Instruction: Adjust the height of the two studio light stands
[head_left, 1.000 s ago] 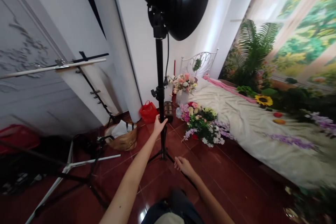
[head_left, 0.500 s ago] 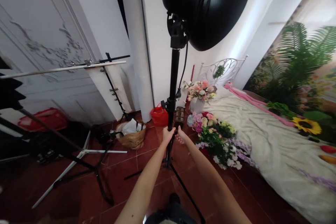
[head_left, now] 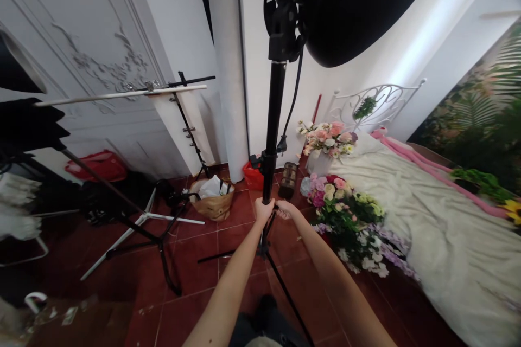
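A black light stand (head_left: 275, 108) rises upright in front of me, with a large black lamp head (head_left: 358, 5) on top, partly cut off by the upper edge. My left hand (head_left: 264, 210) is wrapped round the pole low down, just above the spread legs. Right beside it, my right hand (head_left: 286, 210) is closed at the pole's side, its curled fingers on a small dark part of the stand that they mostly hide. A black power cord with a plug (head_left: 281, 143) dangles along the pole. Midway up sits a clamp collar (head_left: 266, 161) with a knob.
Bunches of artificial flowers (head_left: 345, 200) lie on the red tiled floor (head_left: 183, 260), near a bed with a cream cover (head_left: 443, 238). A small wooden chest (head_left: 288, 180), a red bag (head_left: 253, 176) and a woven basket (head_left: 214, 206) stand beyond. Other stands (head_left: 157, 236) occupy the left.
My view has turned left and the lamp head looms larger, now cut off at the top. Both hands stay on the stand's pole. More equipment shows at the left.
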`<control>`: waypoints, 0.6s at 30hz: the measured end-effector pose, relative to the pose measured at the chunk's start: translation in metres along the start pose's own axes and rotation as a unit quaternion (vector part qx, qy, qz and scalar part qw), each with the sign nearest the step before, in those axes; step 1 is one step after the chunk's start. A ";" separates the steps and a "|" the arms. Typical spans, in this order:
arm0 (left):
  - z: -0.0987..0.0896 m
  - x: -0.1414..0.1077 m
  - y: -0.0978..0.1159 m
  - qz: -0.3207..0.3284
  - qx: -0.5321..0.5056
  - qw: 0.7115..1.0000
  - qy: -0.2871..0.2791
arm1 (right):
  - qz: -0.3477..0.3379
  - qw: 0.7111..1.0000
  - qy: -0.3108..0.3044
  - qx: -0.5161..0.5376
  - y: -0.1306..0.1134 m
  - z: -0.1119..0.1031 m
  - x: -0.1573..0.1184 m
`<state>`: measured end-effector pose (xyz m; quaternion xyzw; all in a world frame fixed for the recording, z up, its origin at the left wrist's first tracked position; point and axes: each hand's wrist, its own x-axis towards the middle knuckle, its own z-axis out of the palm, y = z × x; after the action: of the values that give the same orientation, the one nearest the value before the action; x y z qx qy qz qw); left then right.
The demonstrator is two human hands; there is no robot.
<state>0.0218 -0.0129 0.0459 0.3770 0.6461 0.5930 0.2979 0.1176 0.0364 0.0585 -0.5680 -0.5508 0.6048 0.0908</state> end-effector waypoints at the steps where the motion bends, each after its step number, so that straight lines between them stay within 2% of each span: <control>1: 0.001 0.000 0.000 -0.002 0.002 1.000 0.006 | 0.000 1.000 0.003 -0.006 0.001 0.000 0.001; 5: 0.003 0.001 -0.004 -0.005 0.014 1.000 0.022 | -0.025 0.999 0.033 -0.029 0.008 0.002 -0.001; 9: 0.002 0.002 -0.007 -0.009 0.016 1.000 0.014 | -0.114 0.988 0.097 -0.033 0.019 0.008 -0.008; 13: 0.001 0.003 -0.008 -0.004 0.004 1.000 0.003 | -0.221 0.958 0.170 -0.073 0.029 0.013 -0.012; 15: 0.001 0.003 -0.008 0.001 0.004 1.000 0.004 | -0.230 0.955 0.156 -0.105 0.030 0.008 -0.009; 18: 0.001 0.004 -0.007 -0.005 0.002 1.000 0.003 | -0.183 0.969 0.117 -0.120 0.022 -0.001 0.000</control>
<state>0.0202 -0.0091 0.0391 0.3723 0.6501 0.5914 0.2983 0.1301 0.0283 0.0417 -0.5310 -0.6994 0.4367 0.1954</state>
